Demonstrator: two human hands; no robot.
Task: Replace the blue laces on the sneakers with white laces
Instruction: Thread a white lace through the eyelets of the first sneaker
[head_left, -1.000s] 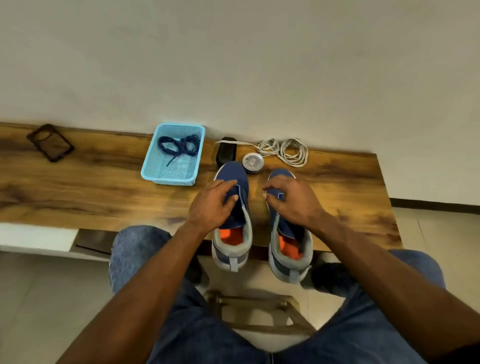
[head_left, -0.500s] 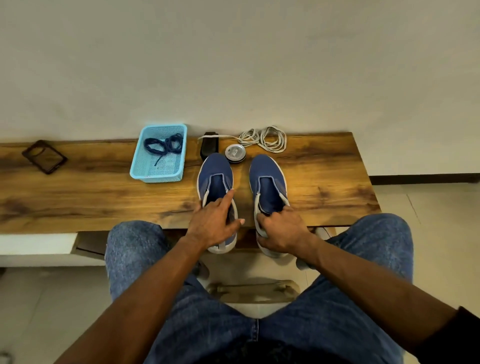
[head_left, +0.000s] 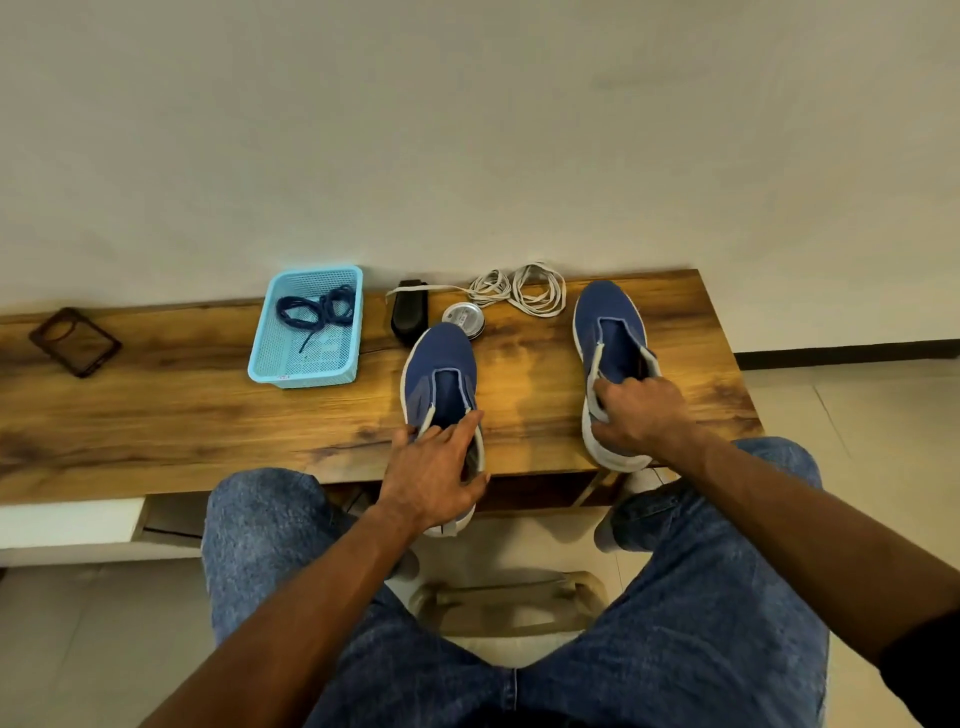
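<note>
Right shoe (head_left: 613, 332) now moved apart from left shoe (head_left: 441, 374), both on desk (head_left: 182, 410). Right hand (head_left: 641, 413) grips collar; left hand (head_left: 434, 470) rests flat, fingers relaxed. Shoes light, soft; hold at heel. White laces (head_left: 519, 291) limp, take by tip.

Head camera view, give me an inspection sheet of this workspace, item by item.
Surface: wooden table, against the wall.
Job's things: two blue laceless sneakers, left one, right one set apart; blue laces in the light blue plastic basket; white laces coiled at the back.
Clutter: black case, round silver tin, dark phone case.
Hands: left hand rests on the left sneaker; right hand grips the right sneaker's collar.
Cables: nothing seen.
Surroundings: plain wall, tiled floor, stool.
</note>
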